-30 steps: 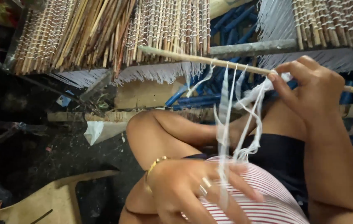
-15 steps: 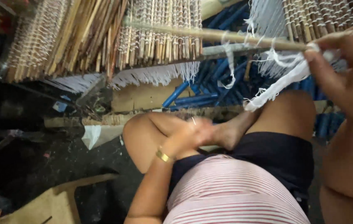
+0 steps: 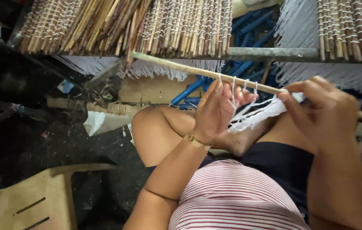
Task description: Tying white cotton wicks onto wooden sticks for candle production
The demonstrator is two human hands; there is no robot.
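While the right hand [image 3: 325, 113] pinches the bamboo stick [image 3: 198, 72] and a bundle of white strings [image 3: 259, 116] against it, the left hand [image 3: 217, 108] threads loose strands with spread fingers. Slackening that pinch could let the strings slip and tangle.

We see no packages, labels, signs or screens here; nothing of the kind shows among what lies in view.
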